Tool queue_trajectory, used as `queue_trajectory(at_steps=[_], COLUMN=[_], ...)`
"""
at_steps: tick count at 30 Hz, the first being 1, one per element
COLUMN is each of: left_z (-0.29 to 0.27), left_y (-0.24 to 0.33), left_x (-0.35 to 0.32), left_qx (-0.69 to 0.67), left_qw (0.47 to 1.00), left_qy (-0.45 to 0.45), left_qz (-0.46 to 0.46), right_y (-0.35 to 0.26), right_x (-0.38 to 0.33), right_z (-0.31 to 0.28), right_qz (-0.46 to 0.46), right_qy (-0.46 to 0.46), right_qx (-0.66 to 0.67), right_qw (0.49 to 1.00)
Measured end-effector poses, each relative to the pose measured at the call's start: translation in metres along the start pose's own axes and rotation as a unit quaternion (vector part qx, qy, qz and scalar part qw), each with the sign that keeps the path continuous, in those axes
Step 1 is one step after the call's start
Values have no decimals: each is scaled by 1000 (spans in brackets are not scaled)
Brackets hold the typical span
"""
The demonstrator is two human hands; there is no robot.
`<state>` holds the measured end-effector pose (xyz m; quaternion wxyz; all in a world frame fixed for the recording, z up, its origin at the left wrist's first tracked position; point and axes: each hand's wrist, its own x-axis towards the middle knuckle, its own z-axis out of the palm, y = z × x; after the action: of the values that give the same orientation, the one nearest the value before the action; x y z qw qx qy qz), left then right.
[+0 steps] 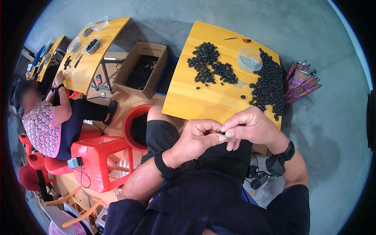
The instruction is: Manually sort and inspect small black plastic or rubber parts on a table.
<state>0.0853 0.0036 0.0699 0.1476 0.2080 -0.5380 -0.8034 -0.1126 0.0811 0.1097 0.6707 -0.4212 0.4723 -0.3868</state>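
My left hand [197, 138] and my right hand [250, 124] meet over my lap, at the near edge of the yellow table [180, 102]. Thumbs and fingertips of both pinch one small black part [222, 132], mostly covered by the fingers. Beyond them on the table lies a loose pile of small black cylinder-shaped parts [204, 58]. A denser spread of similar black parts [268, 78] runs along the right edge. Between the two groups stands a clear round tub [249, 59] with small shiny bits in it, and some thin pale bits [241, 84] lie beside it.
A thin dark tool [230, 38] and a small red-and-black object [246, 40] lie at the far edge. Left of the table are a red tub [127, 127] and a cardboard box [154, 74] of black parts. A red stool [102, 160], a seated person [43, 113] and a plaid umbrella [301, 82] are nearby.
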Motion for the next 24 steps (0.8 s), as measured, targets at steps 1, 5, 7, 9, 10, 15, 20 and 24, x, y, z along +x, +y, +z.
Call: queue_trajectory(at_steps=[1,5,7,9,10,15,20,24], left_z=[1,3,4,6,6,-7,-1,0], left_y=[1,7,10,15,16,24,24,27], left_x=[0,-1,-1,-3,-3,2,-2,0], left_qx=[9,34,31,23,14,153,54,48], left_qw=[1000,999,999,1000,1000,979,995,995], left_qy=[12,11,1,-10,-19,-133,-80,-87], left_qz=[15,14,13,10,7,39,-4,-14], right_y=[2,6,5,5,6,11,14,8], right_x=[0,-1,-2,-4,-5,-11,-9,-9], right_z=[-1,-1,0,1,3,10,10,13], right_qz=[0,21,27,30,30,35,-9,31], right_qy=[1,5,4,-2,-2,-24,-26,-21], right_qx=[0,149,164,173,171,147,149,220], right_qw=[1000,989,986,985,985,988,989,975])
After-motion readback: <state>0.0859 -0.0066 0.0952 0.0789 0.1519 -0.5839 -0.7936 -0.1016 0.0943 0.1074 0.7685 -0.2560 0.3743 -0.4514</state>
